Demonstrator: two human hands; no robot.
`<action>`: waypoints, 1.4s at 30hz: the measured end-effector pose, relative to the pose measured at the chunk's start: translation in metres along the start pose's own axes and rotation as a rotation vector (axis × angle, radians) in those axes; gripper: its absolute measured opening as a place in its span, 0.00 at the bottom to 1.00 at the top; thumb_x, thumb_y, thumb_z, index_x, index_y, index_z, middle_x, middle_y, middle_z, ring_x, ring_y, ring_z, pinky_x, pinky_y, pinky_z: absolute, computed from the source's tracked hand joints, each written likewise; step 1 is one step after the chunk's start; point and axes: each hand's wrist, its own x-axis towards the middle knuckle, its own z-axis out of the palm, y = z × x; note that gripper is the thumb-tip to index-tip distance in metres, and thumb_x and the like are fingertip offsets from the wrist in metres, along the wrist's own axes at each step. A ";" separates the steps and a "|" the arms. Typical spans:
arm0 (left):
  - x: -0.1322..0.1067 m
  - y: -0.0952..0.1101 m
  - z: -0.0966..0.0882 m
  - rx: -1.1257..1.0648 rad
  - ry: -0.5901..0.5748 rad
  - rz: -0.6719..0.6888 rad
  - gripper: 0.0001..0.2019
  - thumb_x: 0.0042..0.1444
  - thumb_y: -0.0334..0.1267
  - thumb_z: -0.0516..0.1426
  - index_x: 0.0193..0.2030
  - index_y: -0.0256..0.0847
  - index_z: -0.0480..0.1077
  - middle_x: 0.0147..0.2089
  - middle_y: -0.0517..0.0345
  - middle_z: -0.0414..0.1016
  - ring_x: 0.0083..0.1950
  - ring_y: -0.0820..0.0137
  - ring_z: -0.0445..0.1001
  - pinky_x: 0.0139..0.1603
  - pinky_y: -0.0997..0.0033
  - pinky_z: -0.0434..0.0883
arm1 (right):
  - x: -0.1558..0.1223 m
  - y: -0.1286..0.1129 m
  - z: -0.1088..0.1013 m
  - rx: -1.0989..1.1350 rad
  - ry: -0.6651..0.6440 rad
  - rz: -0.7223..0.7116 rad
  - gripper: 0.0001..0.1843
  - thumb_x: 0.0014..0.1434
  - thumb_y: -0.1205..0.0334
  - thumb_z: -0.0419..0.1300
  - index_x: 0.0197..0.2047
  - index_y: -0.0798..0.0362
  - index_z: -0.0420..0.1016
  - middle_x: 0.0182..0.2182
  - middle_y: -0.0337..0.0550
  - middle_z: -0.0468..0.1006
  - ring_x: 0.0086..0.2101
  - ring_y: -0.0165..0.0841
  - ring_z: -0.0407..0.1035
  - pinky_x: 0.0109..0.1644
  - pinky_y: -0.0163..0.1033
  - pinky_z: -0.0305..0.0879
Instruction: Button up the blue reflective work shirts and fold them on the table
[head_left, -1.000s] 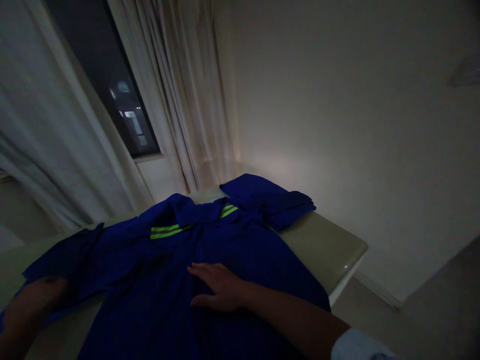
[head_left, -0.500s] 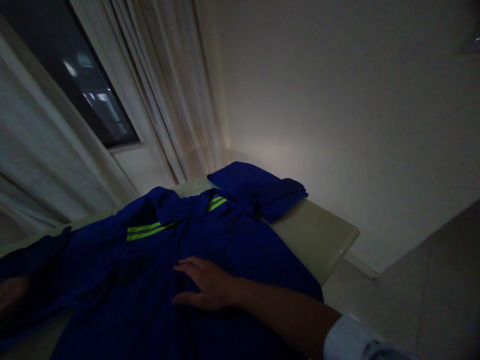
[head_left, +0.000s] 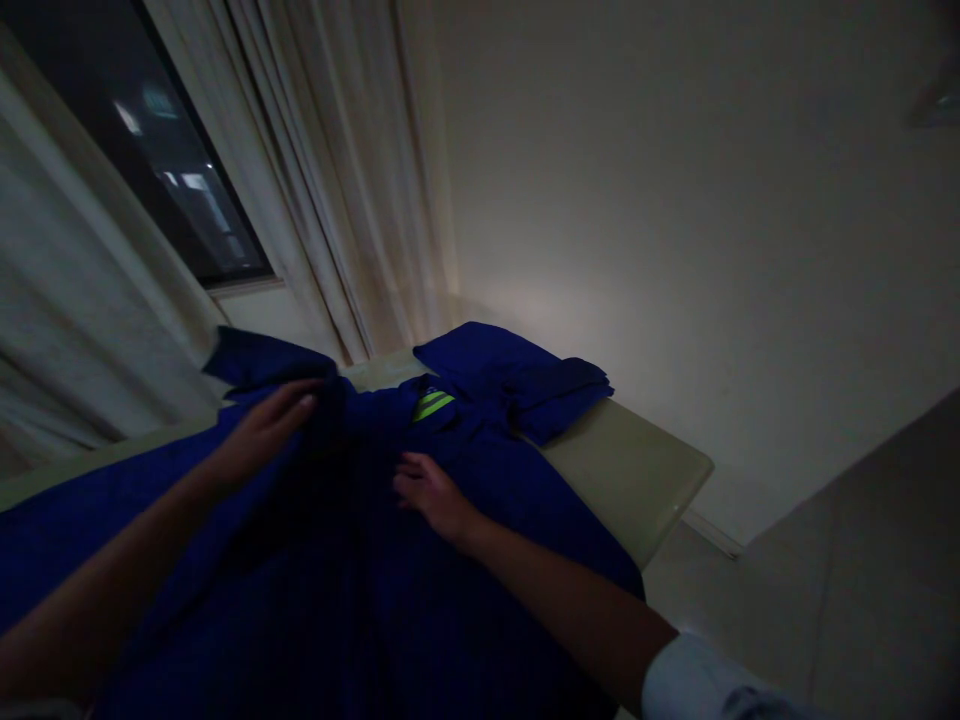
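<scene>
A dark blue work jacket (head_left: 480, 560) with yellow-green reflective stripes (head_left: 433, 404) lies spread over the table, one side of it raised and turned inward. At the raised part, my left hand (head_left: 277, 415) grips the sleeve (head_left: 274, 358), whose end sticks up toward the curtain. My right hand (head_left: 435, 495) is over the middle of the jacket, with fingers loosely bent and apart and no cloth visibly gripped. Whether its fingertips touch the fabric I cannot tell. A folded blue portion (head_left: 517, 380) lies at the far end; its join with the jacket is unclear.
The pale table (head_left: 637, 475) has its far right corner showing beside the wall (head_left: 675, 250). Light curtains (head_left: 337, 180) hang behind the table around a dark window (head_left: 180, 170). Tiled floor (head_left: 780, 590) shows at the right.
My left hand has come from the far left edge toward the middle, bringing the sleeve up and over; it covers the left stripe. My right hand has moved slightly forward and right, its fingers more bent.
</scene>
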 end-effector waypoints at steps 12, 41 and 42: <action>-0.082 -0.128 0.076 0.424 -0.169 0.121 0.32 0.68 0.54 0.43 0.69 0.39 0.69 0.72 0.42 0.68 0.73 0.48 0.66 0.72 0.42 0.64 | 0.023 -0.023 -0.041 0.683 0.391 0.115 0.30 0.63 0.54 0.69 0.63 0.50 0.65 0.58 0.57 0.75 0.48 0.40 0.80 0.47 0.43 0.79; 0.049 0.091 0.192 0.178 -0.104 0.093 0.30 0.71 0.58 0.49 0.76 0.54 0.60 0.76 0.53 0.64 0.77 0.42 0.57 0.73 0.22 0.50 | 0.041 -0.036 -0.175 0.336 0.917 -0.407 0.41 0.58 0.52 0.65 0.73 0.42 0.61 0.69 0.53 0.65 0.67 0.41 0.65 0.64 0.49 0.68; 0.041 0.089 0.199 0.194 -0.134 0.080 0.31 0.71 0.58 0.48 0.77 0.55 0.58 0.78 0.54 0.60 0.78 0.39 0.53 0.72 0.17 0.46 | 0.040 -0.036 -0.175 0.295 0.936 -0.402 0.42 0.59 0.52 0.64 0.74 0.42 0.59 0.69 0.54 0.65 0.67 0.41 0.65 0.65 0.49 0.68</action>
